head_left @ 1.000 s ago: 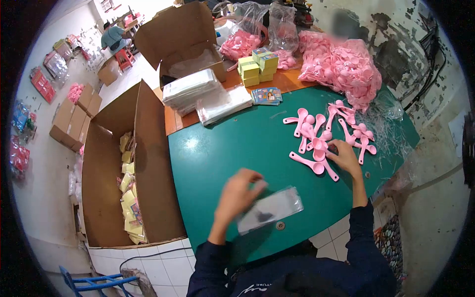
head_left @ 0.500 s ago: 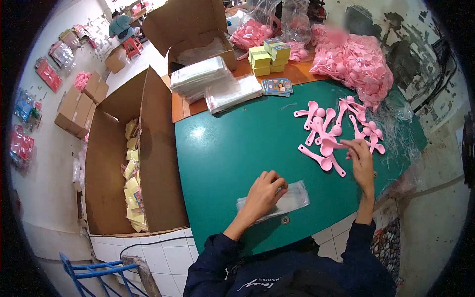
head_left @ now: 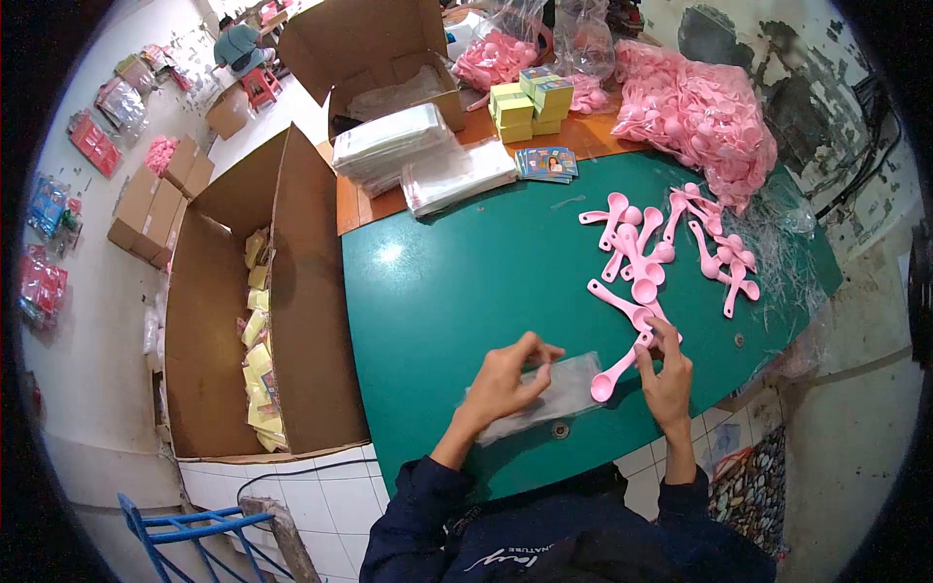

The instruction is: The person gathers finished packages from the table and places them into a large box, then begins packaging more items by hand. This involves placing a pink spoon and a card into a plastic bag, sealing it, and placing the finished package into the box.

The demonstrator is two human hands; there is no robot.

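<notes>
My right hand (head_left: 667, 377) pinches the handle end of a pink measuring spoon (head_left: 604, 387), whose bowl points down and left over the right edge of the clear plastic bags (head_left: 564, 394). These bags lie flat near the front edge of the green table. My left hand (head_left: 501, 384) is over their left part, thumb and index finger curled together at what looks like the top bag's film; the exact grip is hard to see. Just beyond my right hand, several loose pink spoons (head_left: 643, 290) lie in a scattered pile.
A big bag of pink spoons (head_left: 690, 112) stands at the back right. Stacked clear bags (head_left: 462, 177), picture cards (head_left: 546, 165) and yellow card blocks (head_left: 512, 112) sit at the back. An open carton (head_left: 316, 321) holding yellow packets adjoins the table's left side. A person (head_left: 238, 49) sits far off.
My right hand has come left and nearer from the spoon pile, bringing one pink spoon to the bags. My left hand has shifted slightly left, its thumb and index finger now showing.
</notes>
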